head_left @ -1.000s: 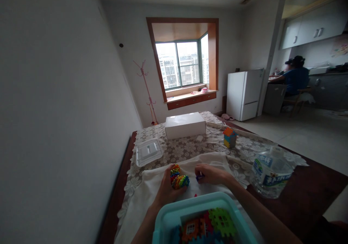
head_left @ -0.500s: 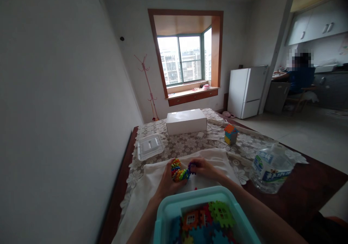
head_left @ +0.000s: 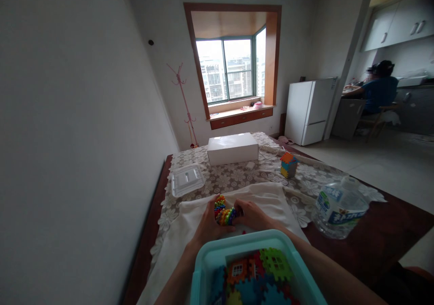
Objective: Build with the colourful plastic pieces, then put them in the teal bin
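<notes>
My left hand is wrapped round the left side of a curved, rainbow-coloured assembly of interlocking plastic blocks above the white cloth. On the right, my right hand pinches a purple plastic block against the end of that assembly; its fingers cover most of the block. In front of me, below both hands, stands a turquoise bin with flat toothed blocks inside, among them a green window block and an orange window block. A small red piece peeks out behind the bin's rim.
A white box and a clear plastic lid lie farther back on the lace tablecloth. To the right are a small block house and a large clear bottle. A person sits in the far kitchen.
My right hand has moved slightly left, bringing the purple block up against the rainbow assembly. My left hand keeps its hold. The view has tilted down a little.
</notes>
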Tool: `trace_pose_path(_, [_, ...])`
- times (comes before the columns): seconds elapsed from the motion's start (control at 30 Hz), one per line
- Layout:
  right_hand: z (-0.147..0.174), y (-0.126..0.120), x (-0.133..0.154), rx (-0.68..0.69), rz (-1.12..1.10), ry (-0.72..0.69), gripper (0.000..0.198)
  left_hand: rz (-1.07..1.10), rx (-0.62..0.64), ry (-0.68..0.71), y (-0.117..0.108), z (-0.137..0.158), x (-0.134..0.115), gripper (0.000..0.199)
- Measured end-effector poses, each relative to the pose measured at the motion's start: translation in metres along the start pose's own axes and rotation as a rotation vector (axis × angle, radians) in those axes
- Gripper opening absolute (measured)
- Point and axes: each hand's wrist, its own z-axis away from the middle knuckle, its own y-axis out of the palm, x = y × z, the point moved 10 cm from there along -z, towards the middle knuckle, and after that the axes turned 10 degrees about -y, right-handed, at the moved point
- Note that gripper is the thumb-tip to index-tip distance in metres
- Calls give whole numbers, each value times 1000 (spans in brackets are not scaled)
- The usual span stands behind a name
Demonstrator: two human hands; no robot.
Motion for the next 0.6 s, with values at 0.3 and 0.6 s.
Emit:
trace_pose_path(0.3, [1, 1, 5, 24, -165, -150, 8, -8, -68, 60, -3, 2, -10, 93])
trace_pose_path(0.6, [-1, -13, 22, 3, -663, -55, 70, 26, -66, 73, -3, 2, -12, 85])
